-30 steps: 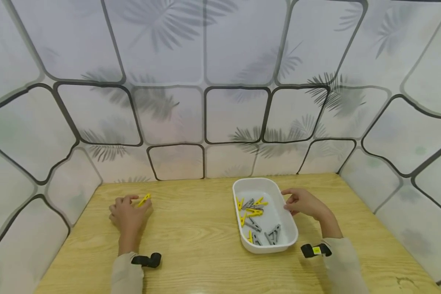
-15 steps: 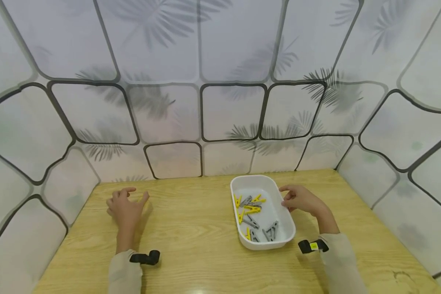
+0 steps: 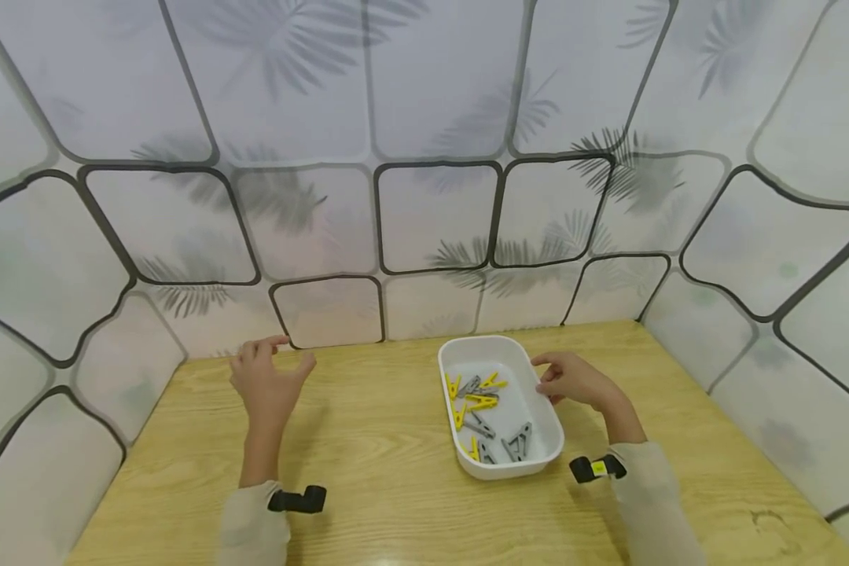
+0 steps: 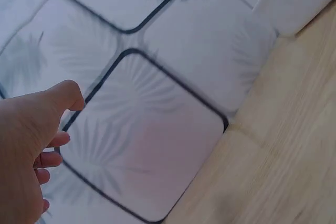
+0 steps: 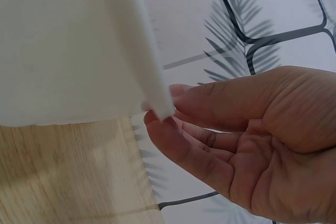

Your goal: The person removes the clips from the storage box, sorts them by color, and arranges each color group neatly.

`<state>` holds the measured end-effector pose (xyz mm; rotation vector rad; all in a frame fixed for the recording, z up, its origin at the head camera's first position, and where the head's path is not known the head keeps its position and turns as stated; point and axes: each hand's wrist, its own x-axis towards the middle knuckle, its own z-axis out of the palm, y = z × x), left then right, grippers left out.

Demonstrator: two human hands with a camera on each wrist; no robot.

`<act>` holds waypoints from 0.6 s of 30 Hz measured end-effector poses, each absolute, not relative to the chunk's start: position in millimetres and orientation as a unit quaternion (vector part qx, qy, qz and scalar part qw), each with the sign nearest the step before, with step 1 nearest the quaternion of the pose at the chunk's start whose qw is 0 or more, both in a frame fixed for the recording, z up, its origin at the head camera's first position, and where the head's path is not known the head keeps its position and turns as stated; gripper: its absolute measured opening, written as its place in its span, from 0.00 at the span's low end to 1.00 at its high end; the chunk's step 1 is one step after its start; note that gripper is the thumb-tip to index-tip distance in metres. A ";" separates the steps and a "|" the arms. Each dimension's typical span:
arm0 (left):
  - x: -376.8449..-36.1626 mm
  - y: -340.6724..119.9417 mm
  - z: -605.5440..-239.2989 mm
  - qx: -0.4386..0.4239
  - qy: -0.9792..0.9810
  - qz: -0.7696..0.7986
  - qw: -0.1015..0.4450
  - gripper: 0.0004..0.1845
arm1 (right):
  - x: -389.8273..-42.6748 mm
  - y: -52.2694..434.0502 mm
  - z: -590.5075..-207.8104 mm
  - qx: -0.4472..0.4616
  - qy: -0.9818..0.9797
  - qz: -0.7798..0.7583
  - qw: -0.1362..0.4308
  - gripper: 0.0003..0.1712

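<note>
A white plastic tub (image 3: 512, 369) stands right of centre on the table in the head view. Yellow clothespins (image 3: 483, 402) and grey clothespins (image 3: 479, 426), several in all, lie in it, mostly along its left side. My right hand (image 3: 576, 381) pinches the tub's right rim between thumb and fingers; the right wrist view shows the tub wall (image 5: 63, 51) between them. Out at the far left, my left hand (image 3: 269, 385) is raised, thumb and fingers spread apart. No clothespin shows in this hand (image 4: 23, 135) in either view.
The light wood table (image 3: 382, 440) lies between my left hand and the tub. A patterned cloth wall (image 3: 332, 310) rises along the back edge and both sides, close behind the left fingertips.
A yellow clothespin seen at my left fingers a second ago no longer shows. The left hand has spread and moved right and toward the back wall. The right hand stays on the tub's rim.
</note>
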<state>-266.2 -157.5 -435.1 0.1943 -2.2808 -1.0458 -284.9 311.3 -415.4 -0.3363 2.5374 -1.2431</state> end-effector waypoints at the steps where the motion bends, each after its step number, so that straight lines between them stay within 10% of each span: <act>1: -267.2 -148.2 -433.1 0.053 -0.865 -0.393 0.308 0.23 | -285.3 311.8 -415.7 -0.117 0.882 -0.432 0.148 0.33; 18: -285.0 -10.5 -421.7 -0.276 -0.881 -0.283 0.260 0.18 | -285.0 311.4 -416.8 -0.113 0.885 -0.429 0.141 0.33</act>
